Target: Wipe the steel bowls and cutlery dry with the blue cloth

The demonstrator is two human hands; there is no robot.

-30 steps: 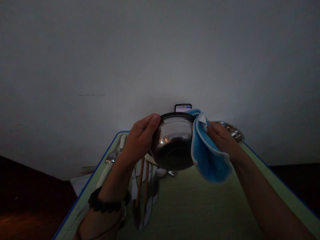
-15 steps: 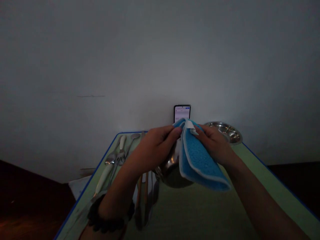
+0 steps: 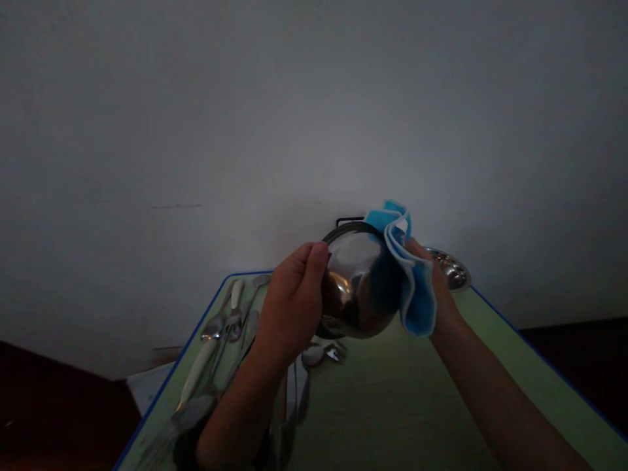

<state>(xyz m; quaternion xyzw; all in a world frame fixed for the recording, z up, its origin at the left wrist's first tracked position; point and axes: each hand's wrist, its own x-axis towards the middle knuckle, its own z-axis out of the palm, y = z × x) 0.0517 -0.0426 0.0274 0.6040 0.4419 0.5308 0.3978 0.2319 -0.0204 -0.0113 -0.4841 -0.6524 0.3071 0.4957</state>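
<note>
My left hand [image 3: 294, 297] is closed on the side of a shiny metal bowl [image 3: 356, 281], thumb at its dark rim. The bowl is tilted up above the table, its rounded outside facing me. On its right side, my right hand [image 3: 436, 281] grips a folded blue cloth [image 3: 417, 297] with pale edging and lays it against the bowl. The cloth hides most of the right fingers. Just below the bowl, a fork [image 3: 336, 352] and a spoon [image 3: 313, 355] lie on the green table [image 3: 383, 405].
Several spoons and forks, among them a white-handled spoon [image 3: 199, 369], lie along the table's left side. A shallow metal dish [image 3: 454, 271] stands at the back right. The phone [image 3: 348, 219] by the wall [image 3: 314, 118] is mostly hidden behind the bowl.
My left hand has left the cloth and now holds the bowl, which is lifted and tilted. The cloth, in my right hand, has moved right and now lies against the bowl's side.
</note>
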